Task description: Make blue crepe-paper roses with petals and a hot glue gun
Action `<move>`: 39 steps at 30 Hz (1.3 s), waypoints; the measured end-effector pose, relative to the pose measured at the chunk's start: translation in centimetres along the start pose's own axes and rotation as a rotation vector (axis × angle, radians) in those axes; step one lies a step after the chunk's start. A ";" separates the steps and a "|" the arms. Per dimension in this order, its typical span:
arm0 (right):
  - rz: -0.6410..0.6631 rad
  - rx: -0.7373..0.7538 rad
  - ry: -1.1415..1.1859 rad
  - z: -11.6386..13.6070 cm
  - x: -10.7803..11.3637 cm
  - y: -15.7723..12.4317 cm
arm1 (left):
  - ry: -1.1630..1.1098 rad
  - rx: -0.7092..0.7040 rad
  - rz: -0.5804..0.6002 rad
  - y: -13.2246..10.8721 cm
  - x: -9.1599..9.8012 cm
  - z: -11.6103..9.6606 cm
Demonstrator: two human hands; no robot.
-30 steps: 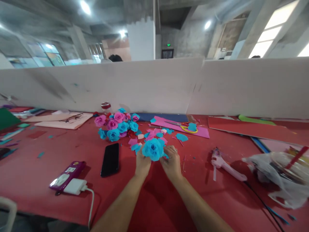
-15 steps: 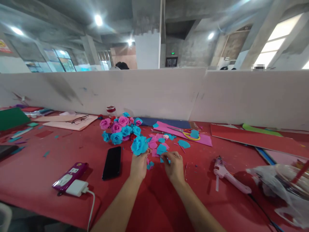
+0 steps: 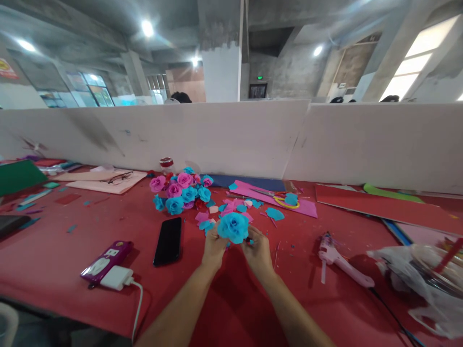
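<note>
Both my hands meet over the red table [image 3: 72, 260] around a blue paper rose [image 3: 233, 227]. My left hand [image 3: 213, 249] is closed on the rose from below left. My right hand [image 3: 257, 249] pinches at its right underside, with a small blue paper piece showing at the fingertips. Loose blue and pink petal cut-outs [image 3: 231, 207] lie just beyond the rose. A cluster of finished pink and blue paper roses [image 3: 181, 190] sits further back to the left.
A black phone [image 3: 168, 241] lies left of my hands, a purple device with a white charger [image 3: 106, 270] nearer the edge. A pink glue gun [image 3: 338, 260] and plastic bag [image 3: 419, 270] lie right. Scissors [image 3: 280, 197] rest on pink paper. A white partition [image 3: 231, 137] stands behind.
My left hand brought the blue rose back toward the centre, and my right hand moved up from the loose petals to meet it. The camera view shifted slightly.
</note>
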State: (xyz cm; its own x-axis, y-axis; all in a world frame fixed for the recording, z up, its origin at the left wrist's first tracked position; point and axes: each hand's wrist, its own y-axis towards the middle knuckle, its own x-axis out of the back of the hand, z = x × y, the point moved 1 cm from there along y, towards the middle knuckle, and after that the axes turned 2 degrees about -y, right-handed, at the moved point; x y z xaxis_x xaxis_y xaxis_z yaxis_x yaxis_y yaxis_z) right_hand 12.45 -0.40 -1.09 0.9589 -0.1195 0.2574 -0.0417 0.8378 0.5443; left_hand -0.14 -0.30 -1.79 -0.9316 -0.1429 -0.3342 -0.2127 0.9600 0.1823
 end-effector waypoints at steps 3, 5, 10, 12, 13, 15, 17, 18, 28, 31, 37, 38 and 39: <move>-0.040 -0.045 0.020 -0.3 0.1 -0.1 | -0.003 0.023 0.014 -0.1 -0.2 -0.1; -0.063 -0.069 0.020 -0.5 0.1 -0.1 | 0.012 0.025 0.014 -0.2 -0.3 -0.3; -0.072 -0.104 -0.020 -0.7 0.1 -0.1 | 0.031 0.000 -0.008 -0.1 -0.3 0.0; -0.083 -0.127 -0.035 -0.7 0.3 0.0 | 0.031 0.002 -0.015 0.1 -0.2 0.5; -0.092 -0.136 -0.041 -0.7 0.4 0.1 | 0.028 0.001 -0.029 0.2 -0.1 0.7; -0.115 -0.155 -0.058 -0.8 0.7 0.2 | 0.026 -0.003 -0.083 0.4 0.2 1.1; -0.144 -0.179 -0.076 -0.9 1.0 0.3 | 0.051 0.021 -0.130 0.4 0.4 1.2; -0.155 -0.192 -0.079 -1.0 1.1 0.4 | 0.069 0.037 -0.142 0.4 0.4 1.2; -0.212 -0.260 -0.012 -2.5 1.3 0.5 | 0.407 -0.068 -0.101 0.0 0.7 0.0; -0.249 -0.234 0.003 -2.8 1.2 0.7 | 0.500 -0.151 -0.063 0.7 0.4 -0.5; -0.291 -0.196 0.005 -2.5 1.3 1.1 | 0.429 0.006 0.120 1.3 -2.5 -1.3; -0.294 -0.191 0.000 -2.4 1.4 1.1 | 0.399 0.006 0.102 1.3 -2.8 -1.3; -0.300 -0.188 -0.007 -2.3 1.4 1.1 | 0.374 -0.005 0.082 1.2 -3.0 -1.2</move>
State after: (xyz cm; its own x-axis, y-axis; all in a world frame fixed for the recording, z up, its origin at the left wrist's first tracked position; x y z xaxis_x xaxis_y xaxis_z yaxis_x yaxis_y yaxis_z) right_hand 14.40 1.60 -1.93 0.9188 -0.3779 0.1141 0.2943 0.8484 0.4399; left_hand 1.98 1.03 0.56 -0.9886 -0.1444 0.0424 -0.1333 0.9707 0.1998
